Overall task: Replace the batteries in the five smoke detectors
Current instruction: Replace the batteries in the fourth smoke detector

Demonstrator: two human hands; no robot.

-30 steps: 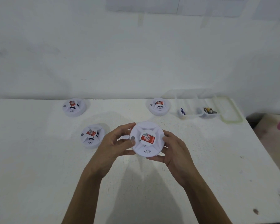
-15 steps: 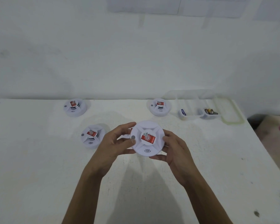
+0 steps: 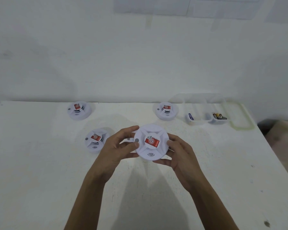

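Head view, left to right. Three smoke detectors rest on the white bench [image 3: 40, 163]: the far-left detector [image 3: 79, 110] in the upper left of the bench, the near-left detector [image 3: 96, 140] just left of the hands, and the far-centre detector [image 3: 166, 111] above the hands. A sliver of what may be a fifth unit shows between the left hand's fingers; it is too hidden to confirm.

At frame centre the left hand [image 3: 118, 150] grips the left rim of the held detector [image 3: 151, 142], thumb below and fingers curled over the upper edge. The right hand [image 3: 181, 155] grips its right rim in the same way. The unit is raised off the bench, its red label facing the camera.

Compared with the views of the previous second, both grips and the detector's orientation are almost unchanged; no cover has separated. The opening twist is therefore judged to be only beginning, and this unit's battery has yet to be reached.

At the upper right stands a clear compartment tray [image 3: 206, 121], holding a blue-labelled battery [image 3: 190, 116] on its left and a cluster of batteries [image 3: 219, 116] on its right.
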